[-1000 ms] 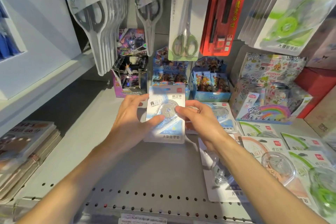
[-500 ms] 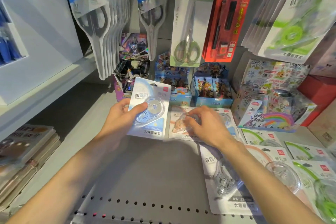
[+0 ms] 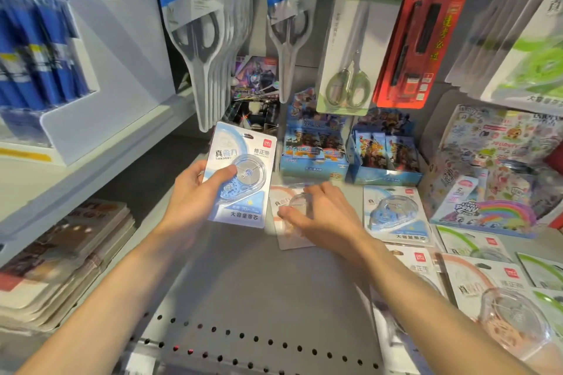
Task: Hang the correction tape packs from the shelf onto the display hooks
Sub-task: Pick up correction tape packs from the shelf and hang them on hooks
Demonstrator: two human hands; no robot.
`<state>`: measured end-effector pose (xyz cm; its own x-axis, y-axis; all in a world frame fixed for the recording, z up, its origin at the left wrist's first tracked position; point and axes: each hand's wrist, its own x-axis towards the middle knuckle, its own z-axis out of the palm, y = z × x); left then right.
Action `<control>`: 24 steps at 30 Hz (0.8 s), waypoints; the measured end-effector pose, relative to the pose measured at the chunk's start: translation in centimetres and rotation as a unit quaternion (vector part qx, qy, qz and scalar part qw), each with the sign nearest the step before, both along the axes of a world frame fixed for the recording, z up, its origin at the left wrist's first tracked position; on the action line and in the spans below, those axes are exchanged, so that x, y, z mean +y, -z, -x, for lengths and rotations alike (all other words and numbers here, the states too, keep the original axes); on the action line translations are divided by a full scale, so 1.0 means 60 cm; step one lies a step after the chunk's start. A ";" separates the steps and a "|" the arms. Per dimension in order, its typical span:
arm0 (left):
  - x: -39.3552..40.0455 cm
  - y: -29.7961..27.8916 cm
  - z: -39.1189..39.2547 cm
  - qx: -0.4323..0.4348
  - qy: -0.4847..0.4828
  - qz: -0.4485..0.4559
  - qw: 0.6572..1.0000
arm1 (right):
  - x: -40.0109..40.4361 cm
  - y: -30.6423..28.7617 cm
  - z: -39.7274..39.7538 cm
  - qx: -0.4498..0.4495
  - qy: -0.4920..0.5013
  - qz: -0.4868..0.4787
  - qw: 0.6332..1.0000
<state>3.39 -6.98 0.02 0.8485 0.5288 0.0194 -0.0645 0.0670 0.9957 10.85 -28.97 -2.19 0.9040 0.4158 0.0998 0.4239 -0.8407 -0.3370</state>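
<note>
My left hand [image 3: 195, 192] grips a blue tape pack [image 3: 242, 178] above the shelf [image 3: 243, 277] while my blurred right hand [image 3: 326, 216] apparently pinches a peach pack [image 3: 288, 222].

Packaged scissors [image 3: 198, 39] hang in rows at the back wall, beside a green-handled pair [image 3: 347, 88] and a red pen pack [image 3: 414, 39]. Below them stand blue card boxes [image 3: 315, 146], a rainbow box [image 3: 484, 210], and stacked notebooks [image 3: 67, 253] at left.

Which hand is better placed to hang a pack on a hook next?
Left. The left hand holds the blue correction tape pack upright off the shelf; the right hand only rests on the orange pack.
</note>
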 end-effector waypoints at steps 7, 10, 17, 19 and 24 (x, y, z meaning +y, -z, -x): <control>0.016 0.002 0.012 0.007 -0.013 0.003 1.000 | 0.020 0.003 -0.007 0.079 -0.055 -0.032 0.995; 0.017 0.004 0.012 0.009 -0.022 -0.002 1.000 | 0.019 0.008 -0.007 0.034 -0.013 0.002 0.999; 0.013 0.001 0.016 -0.016 -0.047 -0.014 0.999 | 0.016 0.000 -0.004 -0.011 0.019 -0.078 0.997; 0.012 -0.003 0.018 -0.023 -0.059 -0.008 0.998 | 0.009 -0.009 -0.008 -0.023 0.043 -0.128 0.991; -0.007 -0.012 0.017 -0.024 -0.050 0.027 0.998 | -0.018 -0.045 -0.006 0.016 0.066 -0.264 0.962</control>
